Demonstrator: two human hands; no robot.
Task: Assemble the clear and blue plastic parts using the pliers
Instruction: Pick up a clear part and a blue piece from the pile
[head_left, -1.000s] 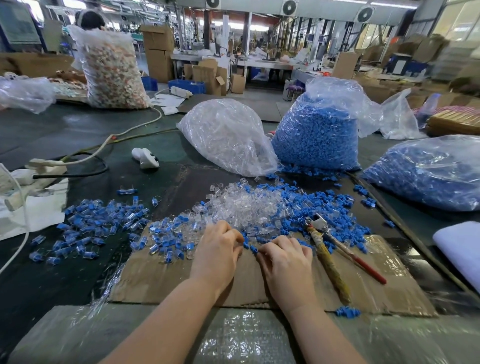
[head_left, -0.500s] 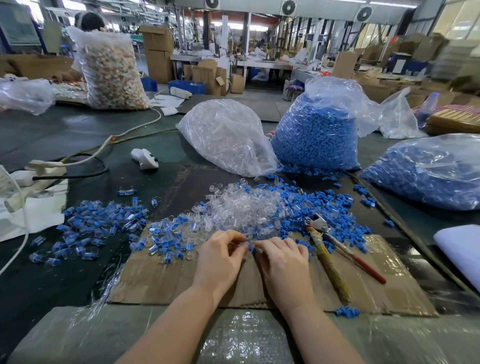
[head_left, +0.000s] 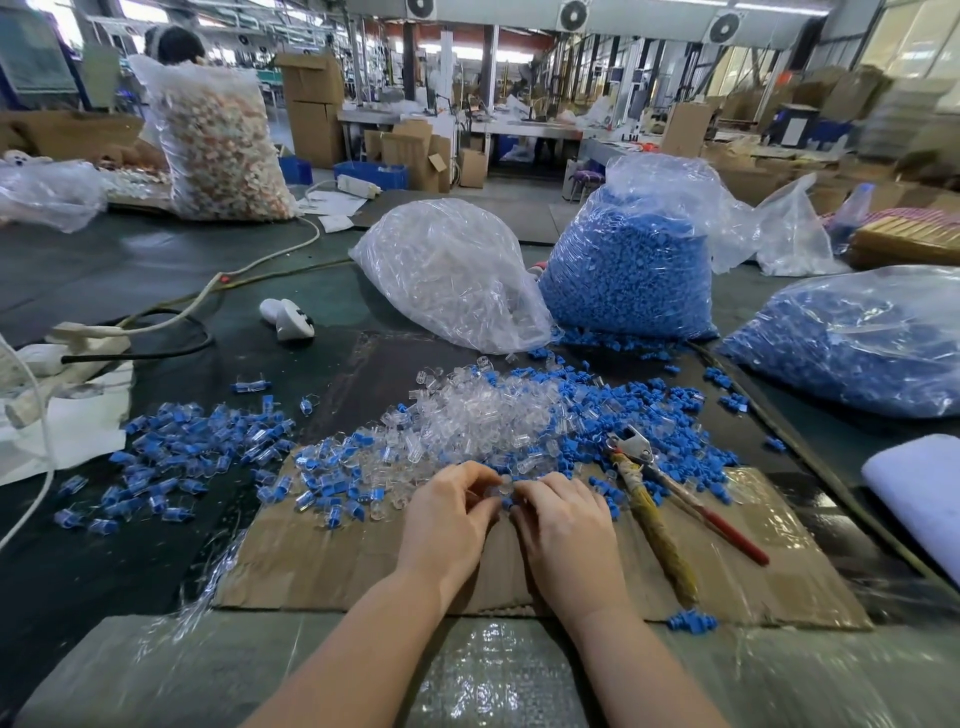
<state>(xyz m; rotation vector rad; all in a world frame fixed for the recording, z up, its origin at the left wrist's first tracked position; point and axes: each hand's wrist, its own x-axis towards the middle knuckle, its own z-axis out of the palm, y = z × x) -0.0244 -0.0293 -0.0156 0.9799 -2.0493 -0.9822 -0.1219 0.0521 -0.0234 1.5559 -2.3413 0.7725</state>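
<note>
My left hand (head_left: 451, 514) and my right hand (head_left: 563, 525) meet fingertip to fingertip over the cardboard sheet (head_left: 363, 566). Between them they pinch a small clear plastic part (head_left: 503, 487) with a blue part (head_left: 508, 502) just below it. A heap of loose clear parts (head_left: 483, 415) mixed with blue parts (head_left: 660, 410) lies just beyond the hands. Joined blue-and-clear pieces (head_left: 197, 447) are spread to the left. The pliers (head_left: 654, 499), with one yellow-wrapped and one red handle, lie untouched to the right of my right hand.
Behind the heap stand a bag of clear parts (head_left: 452, 270) and a bag of blue parts (head_left: 628, 260); another blue bag (head_left: 852, 338) lies at the right. Cables (head_left: 171, 317) and a white controller (head_left: 288, 318) sit at the left. A white pad (head_left: 919, 488) is at the right edge.
Both hands have drawn together from the edge of the heap; their fingertips now meet around a clear part and a blue part. The pliers have not moved.
</note>
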